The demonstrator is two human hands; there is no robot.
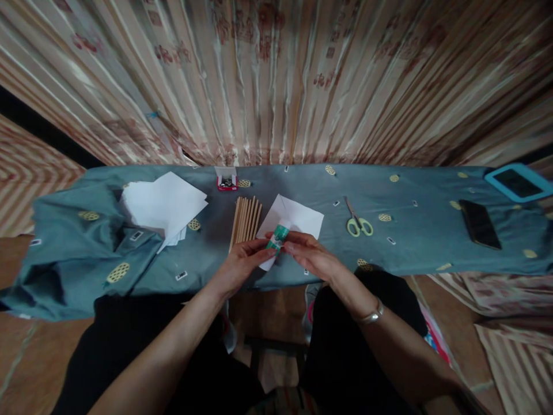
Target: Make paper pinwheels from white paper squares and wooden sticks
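Note:
A small green-and-white packet [277, 237] is held up between my two hands, over a white sheet of paper [302, 214]. My left hand [242, 260] grips its lower left side, with the thumb along it. The fingers of my right hand [311, 251] close on its right side; a bracelet circles that wrist. What kind of packet it is, I cannot make out. Just left of the paper lies a row of several thin wooden sticks [247, 219], their near ends close to my left hand.
White paper sheets [166, 199] are piled at the left. A small open red box [227, 181] with dark metal bits stands behind the sticks. Green-handled scissors [358, 222] lie right of the paper. A black phone [479, 223] and a blue-framed tablet [521, 181] are far right.

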